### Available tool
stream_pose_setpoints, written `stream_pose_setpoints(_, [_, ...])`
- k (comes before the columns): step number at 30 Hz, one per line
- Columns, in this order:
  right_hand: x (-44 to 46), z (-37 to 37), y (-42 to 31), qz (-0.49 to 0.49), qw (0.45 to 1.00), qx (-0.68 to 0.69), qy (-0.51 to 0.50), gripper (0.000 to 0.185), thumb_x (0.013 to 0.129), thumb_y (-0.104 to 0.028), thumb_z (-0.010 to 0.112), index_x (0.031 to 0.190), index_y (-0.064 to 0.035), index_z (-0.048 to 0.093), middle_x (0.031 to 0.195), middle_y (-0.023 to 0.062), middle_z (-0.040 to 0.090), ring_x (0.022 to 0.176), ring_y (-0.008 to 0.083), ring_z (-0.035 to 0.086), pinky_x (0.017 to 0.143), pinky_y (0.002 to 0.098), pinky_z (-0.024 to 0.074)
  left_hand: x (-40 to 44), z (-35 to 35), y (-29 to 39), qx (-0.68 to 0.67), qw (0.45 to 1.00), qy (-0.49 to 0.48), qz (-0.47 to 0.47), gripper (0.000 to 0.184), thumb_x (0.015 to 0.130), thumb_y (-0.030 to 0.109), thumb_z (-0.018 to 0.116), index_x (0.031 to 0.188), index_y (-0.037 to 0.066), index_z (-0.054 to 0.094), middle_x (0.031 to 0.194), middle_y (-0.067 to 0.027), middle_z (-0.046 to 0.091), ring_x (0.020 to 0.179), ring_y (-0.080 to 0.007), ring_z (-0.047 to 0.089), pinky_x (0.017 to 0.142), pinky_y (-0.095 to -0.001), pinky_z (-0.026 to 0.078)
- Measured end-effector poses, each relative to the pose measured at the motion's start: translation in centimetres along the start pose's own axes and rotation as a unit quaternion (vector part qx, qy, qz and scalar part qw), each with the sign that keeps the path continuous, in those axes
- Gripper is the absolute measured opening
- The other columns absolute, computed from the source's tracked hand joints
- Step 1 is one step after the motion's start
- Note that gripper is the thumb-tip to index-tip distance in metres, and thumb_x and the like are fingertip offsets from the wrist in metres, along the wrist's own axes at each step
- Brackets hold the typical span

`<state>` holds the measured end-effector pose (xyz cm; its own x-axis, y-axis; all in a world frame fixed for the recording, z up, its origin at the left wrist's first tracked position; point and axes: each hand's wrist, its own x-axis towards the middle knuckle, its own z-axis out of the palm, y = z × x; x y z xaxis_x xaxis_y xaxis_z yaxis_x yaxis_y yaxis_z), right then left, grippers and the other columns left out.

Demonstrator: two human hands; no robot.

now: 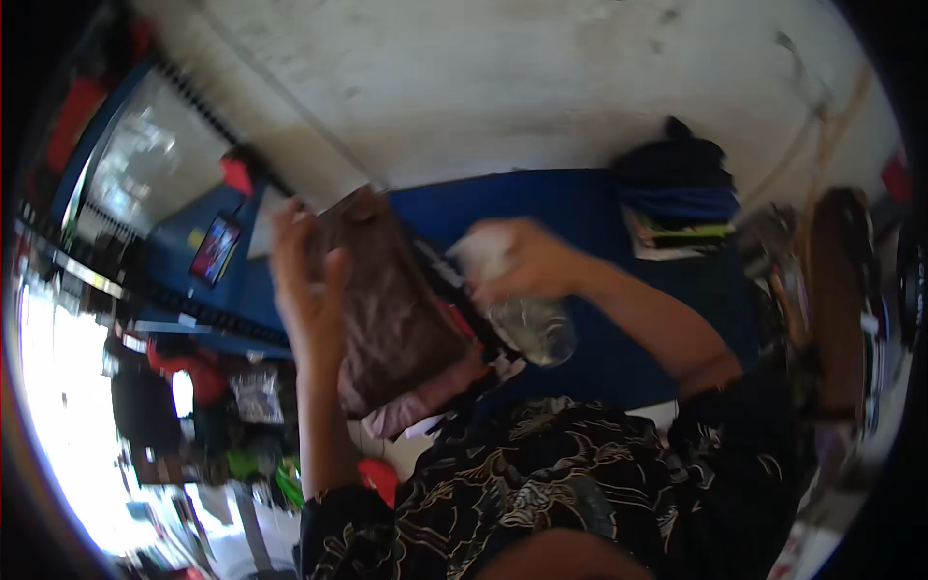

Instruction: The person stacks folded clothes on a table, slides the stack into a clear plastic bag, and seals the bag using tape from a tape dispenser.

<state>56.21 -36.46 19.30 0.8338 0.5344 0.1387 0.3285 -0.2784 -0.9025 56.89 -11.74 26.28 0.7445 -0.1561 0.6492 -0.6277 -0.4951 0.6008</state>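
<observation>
My right hand [532,259], blurred by motion, is closed around the whitish head of a clear spray bottle [541,329]. The bottle tilts, its rounded base toward my body. To its left, a brown folded cloth [391,314] lies on top of a stack of other fabrics, a pink cloth [430,398] showing beneath it. My left hand [307,266] is raised at the brown cloth's left edge with its fingers apart and nothing in them. Whether it touches the cloth I cannot tell.
The stack rests on a blue surface [590,208] against a stained wall. Folded dark clothes [677,179] stand at the back right. A phone with a lit screen [215,249] leans at the left, near a mirror-like panel [150,145]. Shelved items [841,290] line the right side.
</observation>
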Motion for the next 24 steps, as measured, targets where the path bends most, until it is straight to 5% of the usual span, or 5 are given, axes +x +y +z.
stream_pose_setpoints(2, [-0.8,1.1,-1.9,-0.043,0.994,-0.099,0.002,0.027,0.07,-0.02,0.068,0.088,-0.0054,0.056,0.088,0.004,0.058,0.078,0.0122,0.056,0.068,0.0261,0.0453,-0.2,-0.9,1.9,0.053,0.993,0.042,0.093,0.037,0.086,0.019,0.05,0.116,-0.002,0.046,0.125,-0.017,0.044,0.126,-0.0295,0.029,0.103,-0.0396,0.02])
stream_pose_setpoints(6, [-5.4,-2.0,3.1,0.094,0.984,0.073,0.134,0.021,0.066,-0.015,0.068,0.082,-0.0043,0.058,0.082,0.0039,0.059,0.073,0.0127,0.056,0.067,0.0274,0.0447,-3.2,0.8,5.1,-0.093,0.983,0.107,0.115,0.033,0.087,0.021,0.048,0.104,-0.007,0.05,0.117,-0.0193,0.048,0.122,-0.0356,0.033,0.101,-0.0466,0.022])
stream_pose_setpoints(10, [-16.1,-11.4,11.2,0.259,0.867,0.059,0.421,0.014,0.067,-0.014,0.065,0.077,-0.0053,0.059,0.071,0.0054,0.06,0.063,0.0142,0.058,0.057,0.0283,0.0466,-4.6,5.8,9.2,-0.228,0.972,-0.047,0.035,0.023,0.082,0.015,0.054,0.095,-0.004,0.053,0.107,-0.018,0.052,0.116,-0.0341,0.041,0.097,-0.0435,0.031])
stream_pose_setpoints(12, [-20.8,-15.5,12.4,0.174,0.797,0.132,0.563,0.013,0.072,-0.01,0.062,0.083,-0.0056,0.058,0.071,0.0025,0.058,0.062,0.0151,0.057,0.056,0.0282,0.0462,-4.8,9.8,9.7,-0.226,0.964,-0.13,0.054,0.022,0.075,0.001,0.058,0.097,-0.002,0.055,0.109,-0.0171,0.052,0.115,-0.0312,0.044,0.096,-0.0393,0.033])
stream_pose_setpoints(24, [-36.3,-14.3,18.8,0.196,0.762,-0.123,0.605,0.03,0.069,-0.01,0.065,0.094,-0.0002,0.053,0.089,0.0102,0.057,0.079,0.0177,0.056,0.067,0.0295,0.045,-0.5,44.7,-0.5,-0.061,0.965,-0.254,0.031,0.048,0.071,-0.001,0.058,0.116,0.003,0.043,0.122,-0.0167,0.042,0.114,-0.033,0.041,0.092,-0.0413,0.035])
